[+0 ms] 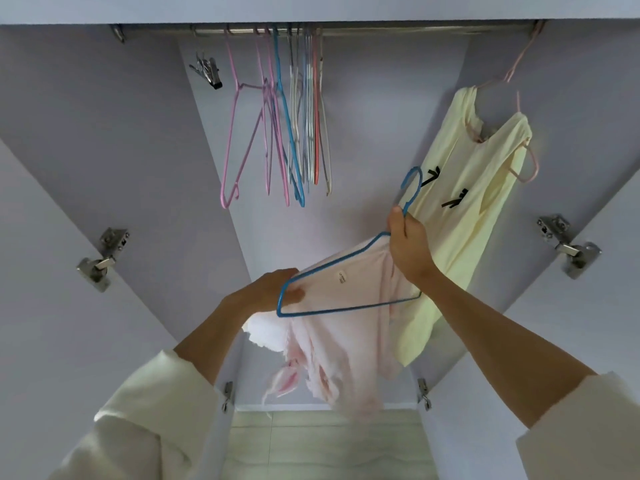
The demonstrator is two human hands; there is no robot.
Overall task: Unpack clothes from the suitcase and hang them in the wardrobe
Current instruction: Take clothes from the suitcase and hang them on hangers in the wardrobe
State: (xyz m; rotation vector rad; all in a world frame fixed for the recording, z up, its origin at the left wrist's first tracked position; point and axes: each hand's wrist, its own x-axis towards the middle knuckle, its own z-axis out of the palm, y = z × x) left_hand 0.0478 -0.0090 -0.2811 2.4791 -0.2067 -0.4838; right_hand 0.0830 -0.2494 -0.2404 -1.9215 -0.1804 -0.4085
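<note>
Lilac wardrobe walls [363, 109] surround a rail [398, 30] of empty hangers [294, 126] and a hung yellow shirt [464, 209]. Below, the right hand [408, 245] grips the blue hanger's [341, 308] neck, while the left hand [273, 289] pinches the pink garment [349, 341] at the hanger's left corner.

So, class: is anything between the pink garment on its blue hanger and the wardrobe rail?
Nothing visible blocks it. The rail is bare between the empty hangers and the yellow top, straight above the blue hanger.
</note>
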